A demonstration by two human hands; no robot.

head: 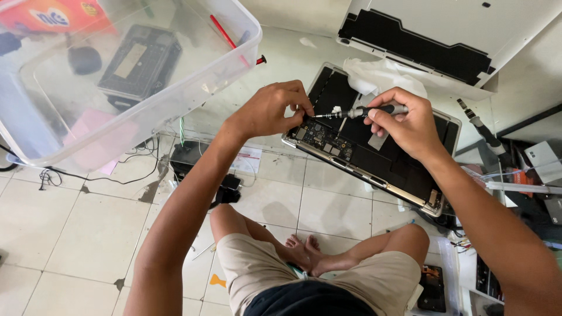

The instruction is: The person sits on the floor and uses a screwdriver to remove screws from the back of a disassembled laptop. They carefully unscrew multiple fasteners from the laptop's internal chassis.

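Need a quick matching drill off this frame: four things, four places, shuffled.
1. screwdriver
2. left hand
3. white cloth
4. clear plastic bin

A. lying on the opened laptop's far end
B. at left, holding a keyboard part
C. fingertips on the laptop's circuit board, by the screwdriver tip
D. held in the right hand

Pairs: 1-D, 2-C, 3-A, 4-B
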